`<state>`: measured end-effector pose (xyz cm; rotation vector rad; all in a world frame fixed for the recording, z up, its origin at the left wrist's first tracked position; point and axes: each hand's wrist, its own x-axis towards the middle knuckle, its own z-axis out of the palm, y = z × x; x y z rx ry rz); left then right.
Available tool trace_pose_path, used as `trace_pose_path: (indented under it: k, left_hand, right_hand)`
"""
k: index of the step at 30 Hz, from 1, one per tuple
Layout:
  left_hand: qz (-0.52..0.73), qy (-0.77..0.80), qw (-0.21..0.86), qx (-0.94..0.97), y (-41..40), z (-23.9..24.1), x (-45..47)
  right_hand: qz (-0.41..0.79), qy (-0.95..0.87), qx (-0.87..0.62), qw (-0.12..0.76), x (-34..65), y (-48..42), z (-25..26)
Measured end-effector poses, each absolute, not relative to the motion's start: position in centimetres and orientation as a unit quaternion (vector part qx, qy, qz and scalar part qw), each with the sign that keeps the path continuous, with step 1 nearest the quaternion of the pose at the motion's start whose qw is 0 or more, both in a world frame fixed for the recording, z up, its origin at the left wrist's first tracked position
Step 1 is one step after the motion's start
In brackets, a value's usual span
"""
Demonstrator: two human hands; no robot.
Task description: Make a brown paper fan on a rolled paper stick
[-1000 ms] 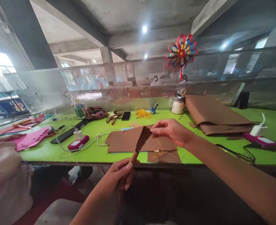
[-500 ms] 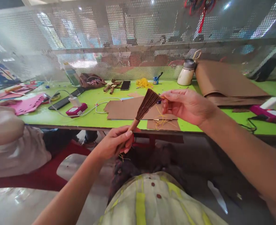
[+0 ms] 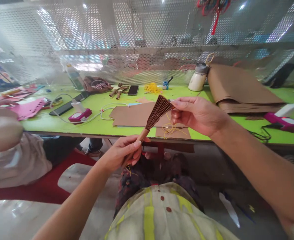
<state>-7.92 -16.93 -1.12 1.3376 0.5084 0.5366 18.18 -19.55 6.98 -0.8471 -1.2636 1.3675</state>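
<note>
Cream top point(image 3: 167, 218) with yellow stripes, small brown buttons point(image 3: 166, 209), dark floral cloth point(image 3: 134, 181) over legs

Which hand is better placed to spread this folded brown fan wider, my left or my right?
Right, probably. The right hand pinches the top edge of the fan, where the folds can be pulled apart. The left hand is wrapped around the stick at the bottom, steadying it.
</note>
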Motion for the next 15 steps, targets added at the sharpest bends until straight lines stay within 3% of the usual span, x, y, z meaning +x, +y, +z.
trace_pose_path:
  k: [15]
  left_hand:
    - [0.255, 0.195, 0.704, 0.634, -17.4, 0.0, -9.7]
  right_hand:
    - [0.533, -0.484, -0.354, 0.597, 15.1, -22.0, 9.7]
